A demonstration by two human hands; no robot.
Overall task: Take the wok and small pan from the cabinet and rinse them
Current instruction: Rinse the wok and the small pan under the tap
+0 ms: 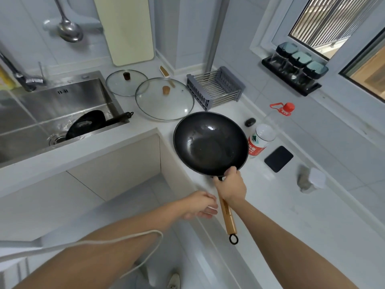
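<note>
Both pans out of cabinet: small pan lies in sink, far left of grip. Right hand grips wok at handle base, wok on tabletop just ahead. Left hand loose, empty; wok rinse apparently pending.
</note>
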